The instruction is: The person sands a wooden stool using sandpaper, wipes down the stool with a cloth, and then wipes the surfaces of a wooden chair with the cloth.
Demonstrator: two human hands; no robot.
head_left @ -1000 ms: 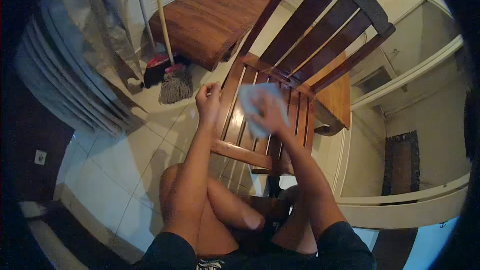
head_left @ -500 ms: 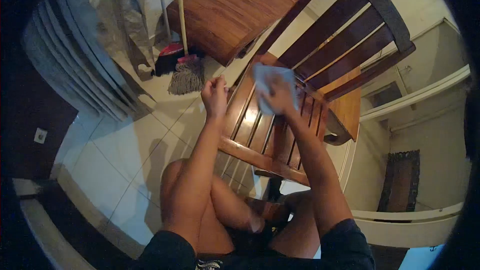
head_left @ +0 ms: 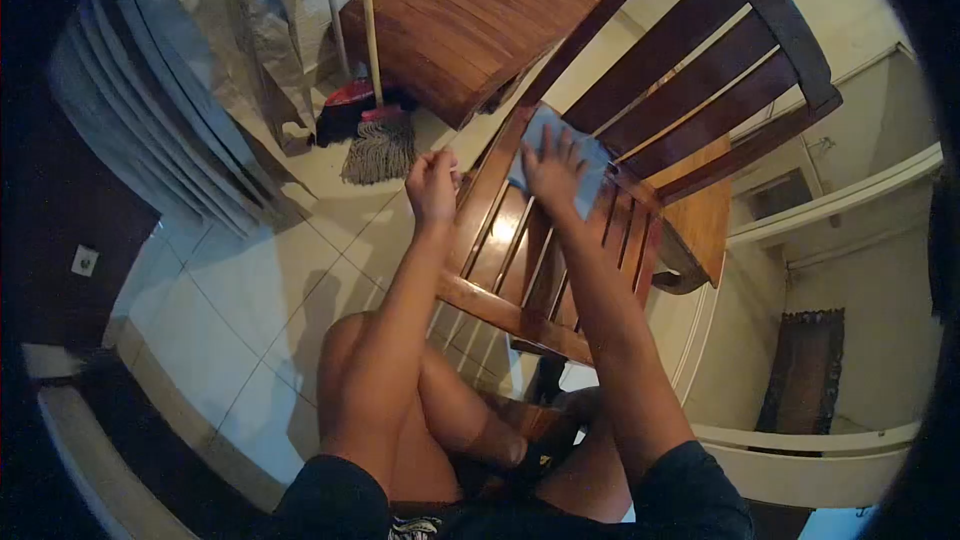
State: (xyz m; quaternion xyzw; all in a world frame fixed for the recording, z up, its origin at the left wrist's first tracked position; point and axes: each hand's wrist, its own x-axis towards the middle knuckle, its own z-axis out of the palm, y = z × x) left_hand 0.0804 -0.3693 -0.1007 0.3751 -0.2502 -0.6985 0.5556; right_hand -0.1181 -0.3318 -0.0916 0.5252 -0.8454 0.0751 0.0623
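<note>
A slatted brown wooden chair stands in front of me, its seat shiny and its backrest tilted to the upper right. On the rear part of the seat lies a light blue cloth. My right hand rests flat on this cloth, fingers spread. Beside the left edge of the seat is my left hand, its fingers curled closed. Whatever may be inside those fingers is hidden, and I cannot tell whether the hand touches the chair.
A mop and a broom lean near a brown wooden piece of furniture at the back. Grey-blue curtains hang on the left above the tiled floor. A dark fringed mat is at the right.
My right hand has shifted slightly on the seat with the cloth, and its fingers now spread flatter. The cloth lies more spread out toward the backrest. My left hand stays closed in nearly the same place.
</note>
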